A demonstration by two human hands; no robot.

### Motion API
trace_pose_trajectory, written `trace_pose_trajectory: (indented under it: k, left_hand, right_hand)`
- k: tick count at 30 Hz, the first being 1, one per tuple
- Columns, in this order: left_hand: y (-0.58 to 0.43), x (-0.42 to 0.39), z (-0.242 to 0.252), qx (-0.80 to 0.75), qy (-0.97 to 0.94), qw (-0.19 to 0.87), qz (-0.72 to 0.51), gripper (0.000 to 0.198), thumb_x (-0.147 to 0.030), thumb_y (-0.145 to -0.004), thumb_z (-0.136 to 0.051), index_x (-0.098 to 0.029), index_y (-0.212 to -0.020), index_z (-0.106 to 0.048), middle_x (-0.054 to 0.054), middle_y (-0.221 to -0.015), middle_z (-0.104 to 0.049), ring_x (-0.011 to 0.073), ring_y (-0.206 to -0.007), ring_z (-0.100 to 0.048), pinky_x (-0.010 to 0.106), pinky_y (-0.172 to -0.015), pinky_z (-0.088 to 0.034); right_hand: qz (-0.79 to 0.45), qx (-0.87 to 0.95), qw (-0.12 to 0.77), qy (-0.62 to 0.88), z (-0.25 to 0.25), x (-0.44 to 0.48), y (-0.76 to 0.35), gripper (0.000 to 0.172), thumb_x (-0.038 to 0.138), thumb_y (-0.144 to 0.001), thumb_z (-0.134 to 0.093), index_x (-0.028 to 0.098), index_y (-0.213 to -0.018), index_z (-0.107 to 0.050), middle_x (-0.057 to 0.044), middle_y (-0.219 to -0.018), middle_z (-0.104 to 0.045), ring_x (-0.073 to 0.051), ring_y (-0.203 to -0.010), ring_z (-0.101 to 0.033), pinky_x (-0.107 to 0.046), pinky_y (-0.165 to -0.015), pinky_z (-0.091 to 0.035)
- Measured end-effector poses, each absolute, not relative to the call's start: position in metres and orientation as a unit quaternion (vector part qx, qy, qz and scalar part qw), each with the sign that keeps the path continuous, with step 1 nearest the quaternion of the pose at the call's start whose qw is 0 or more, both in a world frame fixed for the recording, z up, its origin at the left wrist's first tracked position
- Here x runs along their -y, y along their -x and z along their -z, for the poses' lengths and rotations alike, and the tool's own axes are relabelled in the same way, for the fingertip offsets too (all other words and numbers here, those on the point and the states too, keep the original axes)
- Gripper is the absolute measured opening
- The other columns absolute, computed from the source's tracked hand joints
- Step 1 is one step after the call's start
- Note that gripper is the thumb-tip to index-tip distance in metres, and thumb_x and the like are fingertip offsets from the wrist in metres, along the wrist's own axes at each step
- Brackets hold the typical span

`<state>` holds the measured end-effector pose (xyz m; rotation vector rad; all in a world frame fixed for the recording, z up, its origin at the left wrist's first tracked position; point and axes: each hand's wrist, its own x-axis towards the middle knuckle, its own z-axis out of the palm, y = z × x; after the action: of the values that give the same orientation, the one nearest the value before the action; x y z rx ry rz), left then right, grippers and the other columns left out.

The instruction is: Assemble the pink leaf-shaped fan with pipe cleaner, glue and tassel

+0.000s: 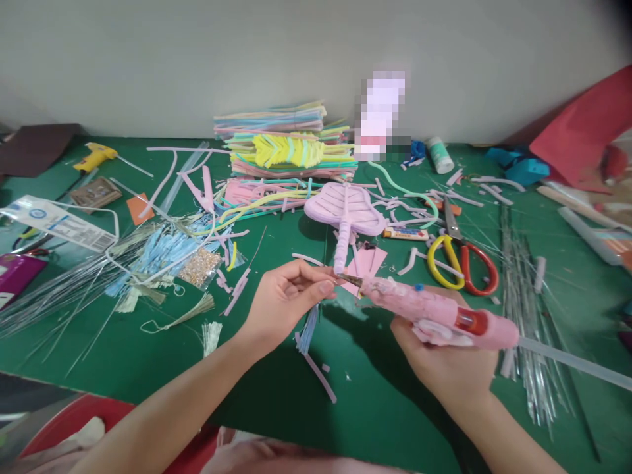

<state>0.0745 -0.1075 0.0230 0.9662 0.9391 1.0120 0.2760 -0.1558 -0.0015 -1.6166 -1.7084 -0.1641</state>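
A lilac fan [344, 209] made of pipe cleaners stands over the table, its wrapped handle pointing down toward me. My left hand [291, 296] is closed, thumb and fingers pinched at the handle's lower end. Below those fingers hangs a blue tassel [309, 329]; its top is hidden. My right hand [444, 355] is wrapped around a pink glue gun [415, 306], with a clear glue stick [573, 362] sticking out of its back. The gun's metal nozzle is at the handle's end, close to my left fingertips; whether it touches cannot be made out.
Scissors [454, 253] with yellow and red handles lie to the right, near thin metal wires [530, 329]. Bundled pipe cleaners [291, 155] lie against the wall. On the left are blue tassels [165, 253], a bag of beads [200, 266] and a yellow glue gun [96, 157].
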Motion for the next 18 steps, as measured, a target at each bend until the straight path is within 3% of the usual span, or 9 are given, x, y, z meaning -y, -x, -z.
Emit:
trace_pose_trajectory:
  k: [8,18]
  left_hand:
    - [-0.0735,0.1077,-0.0240,-0.443,-0.449,0.646,-0.431,0.023,-0.032,-0.071,-0.078,-0.014,-0.071,-0.064,0.009,-0.092,-0.075,0.0208,-0.086,-0.072,0.030,-0.077,-0.059]
    - [-0.0742,0.1067,-0.0238,-0.436,-0.448,0.648,-0.436,0.022,-0.030,-0.071,-0.078,-0.013,-0.072,-0.065,0.007,-0.090,-0.073,0.0197,-0.085,-0.071,0.029,-0.077,-0.059]
  right_hand:
    - [0.065,0.670,0.399,0.622,0.0017,0.1565,-0.2764,0.015,0.024,-0.072,-0.058,0.022,-0.086,-0.059,-0.001,-0.069,-0.070,-0.018,-0.055,-0.065,-0.026,-0.051,-0.052]
    - [0.062,0.676,0.386,0.624,0.0037,0.1587,-0.2800,0.021,0.026,-0.072,-0.061,0.021,-0.091,-0.060,-0.001,-0.073,-0.069,-0.017,-0.057,-0.065,-0.024,-0.052,-0.051]
